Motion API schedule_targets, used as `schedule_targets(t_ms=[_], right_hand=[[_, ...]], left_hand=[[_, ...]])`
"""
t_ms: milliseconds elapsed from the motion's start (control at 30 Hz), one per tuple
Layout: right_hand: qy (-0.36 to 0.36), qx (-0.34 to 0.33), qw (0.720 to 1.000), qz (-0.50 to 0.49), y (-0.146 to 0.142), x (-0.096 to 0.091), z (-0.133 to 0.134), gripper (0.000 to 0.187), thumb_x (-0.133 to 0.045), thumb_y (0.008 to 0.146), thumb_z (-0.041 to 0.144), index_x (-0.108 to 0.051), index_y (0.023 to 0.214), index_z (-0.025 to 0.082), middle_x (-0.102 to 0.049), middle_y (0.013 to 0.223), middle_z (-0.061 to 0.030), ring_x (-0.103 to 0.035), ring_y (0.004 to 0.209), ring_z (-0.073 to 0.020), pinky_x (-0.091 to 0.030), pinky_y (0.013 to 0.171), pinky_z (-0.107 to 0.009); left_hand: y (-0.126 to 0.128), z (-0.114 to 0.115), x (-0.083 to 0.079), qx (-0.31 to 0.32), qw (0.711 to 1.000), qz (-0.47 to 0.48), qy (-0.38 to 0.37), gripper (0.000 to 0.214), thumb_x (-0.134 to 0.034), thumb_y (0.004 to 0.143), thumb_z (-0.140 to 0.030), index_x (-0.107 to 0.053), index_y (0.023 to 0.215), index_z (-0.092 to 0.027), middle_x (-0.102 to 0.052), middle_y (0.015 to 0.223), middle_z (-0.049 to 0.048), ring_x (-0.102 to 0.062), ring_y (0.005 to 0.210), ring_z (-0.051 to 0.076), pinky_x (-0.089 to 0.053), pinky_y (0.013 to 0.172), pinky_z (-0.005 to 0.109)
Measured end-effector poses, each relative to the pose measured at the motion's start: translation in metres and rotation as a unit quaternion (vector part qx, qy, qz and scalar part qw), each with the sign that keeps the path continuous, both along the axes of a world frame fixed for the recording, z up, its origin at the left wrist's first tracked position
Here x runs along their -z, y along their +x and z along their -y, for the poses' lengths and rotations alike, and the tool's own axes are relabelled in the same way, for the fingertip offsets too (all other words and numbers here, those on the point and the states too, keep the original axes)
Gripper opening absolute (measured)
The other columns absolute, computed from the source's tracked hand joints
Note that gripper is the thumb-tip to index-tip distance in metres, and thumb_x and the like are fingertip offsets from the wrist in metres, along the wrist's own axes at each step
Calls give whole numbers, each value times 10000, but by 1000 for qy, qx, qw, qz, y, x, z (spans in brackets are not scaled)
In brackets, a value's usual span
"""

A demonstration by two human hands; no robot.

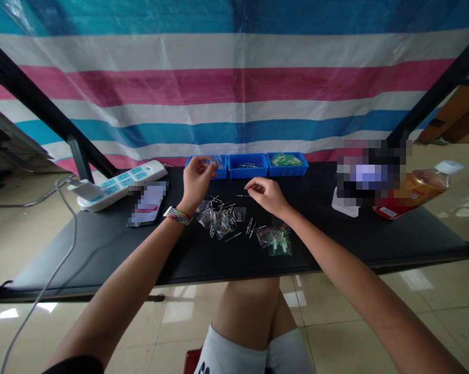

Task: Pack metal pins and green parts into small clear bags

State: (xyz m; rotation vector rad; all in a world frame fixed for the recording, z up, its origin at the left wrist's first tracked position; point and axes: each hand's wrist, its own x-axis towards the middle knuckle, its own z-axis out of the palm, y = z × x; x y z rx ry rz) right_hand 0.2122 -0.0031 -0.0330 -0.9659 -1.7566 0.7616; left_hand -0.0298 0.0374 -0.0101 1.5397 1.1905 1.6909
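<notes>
In the head view, a slim metal pin (241, 196) lies at the fingertips of your right hand (268, 195), just to their left, its long axis running roughly sideways across your front. Your right hand is the nearer one; your left hand (199, 179) is farther to the left, above the left blue bin (221, 174). Your right grip is narrow, thumb and fingers drawn close together, but you cannot tell from here whether it has the pin or only hovers beside it. Your left grip is curled inward near a clear plastic bag (219, 160) in that bin, and whether it pinches anything cannot be told.

Nearer to you, between your forearms, is a heap of metal pins (215, 206) mixed with clear sachets (223, 224), the pins pointing every way. To the right of it are a few loose pins (250, 227) and a green-tinted sachet (280, 244). The middle blue bin (248, 173) has more pins in it, and the right blue bin (289, 171) has green bags (285, 159).

All this sits on a black table (113, 249). On your left are a power strip (121, 179) and a phone (147, 205); on your right, a bottle (431, 184). A striped sheet (234, 85) hangs behind, and the floor (172, 337) is glossy tile.
</notes>
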Motion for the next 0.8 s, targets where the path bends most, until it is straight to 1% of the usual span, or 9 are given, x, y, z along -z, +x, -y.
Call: schedule_targets(t_ms=[100,167,233,300,367,467,600,700,800], right_hand=[[81,-16,990,117,0,2,4,192,-679,880,69,-798,958,198,-739,978,-59,-691,871,-209,-564,796,-346],[134,-26,974,182,0,4,4,254,-678,922,56,-811,1078,207,-749,1090,-84,-675,1041,-250,-561,929,-401],[170,-46,957,229,0,6,4,292,-666,966,59,-805,1173,210,-756,1175,-97,-640,1150,-271,-532,1023,-445],[178,-63,947,260,-1,7,3,282,-666,984,59,-804,1189,195,-763,1180,-99,-634,1142,-268,-522,1030,-446],[171,-58,942,284,-2,8,3,236,-682,981,62,-811,1139,181,-766,1131,-94,-635,1091,-260,-524,993,-426],[167,-34,936,307,-3,7,2,254,-652,974,29,-809,1115,170,-743,1065,-94,-620,1030,-252,-518,935,-398],[182,-23,924,337,0,5,3,409,-607,913,-41,-808,1183,190,-673,987,-81,-589,980,-253,-501,888,-391],[183,-14,926,330,2,3,4,347,-620,878,-36,-818,1033,203,-625,954,-73,-577,954,-250,-497,884,-393],[178,18,943,279,3,1,3,266,-617,866,-26,-764,881,195,-622,937,-76,-589,957,-254,-502,895,-392]], left_hand=[[-9,-10,4,-24,995,82,-51,260,-810,862,-257,-640,1048,-190,-723,739,-5,-716,632,146,-602,657,262],[-12,-13,6,-28,988,127,-84,285,-800,874,-268,-627,1084,-183,-758,803,20,-737,647,148,-613,660,263],[-13,-14,6,-9,981,162,-110,283,-760,917,-309,-624,1123,-169,-795,922,77,-772,700,164,-622,677,271],[-14,-13,5,20,974,186,-125,314,-709,955,-350,-613,1185,-159,-806,1014,131,-797,748,193,-627,689,290],[-14,-11,4,33,972,194,-126,397,-698,938,-339,-587,1274,-158,-804,1040,145,-799,744,211,-631,699,317],[-14,-9,5,42,979,158,-120,500,-707,867,-288,-579,1333,-162,-800,1002,111,-786,709,193,-616,673,296],[-8,-4,6,69,990,72,-101,413,-696,826,-280,-647,1219,-163,-785,911,58,-738,634,143,-567,590,236],[-2,0,6,85,993,14,-78,325,-687,840,-301,-669,1136,-170,-765,856,37,-719,609,131,-552,564,224],[3,5,4,103,993,-23,-58,278,-678,855,-310,-670,1100,-179,-743,812,18,-706,583,129,-542,546,224]])
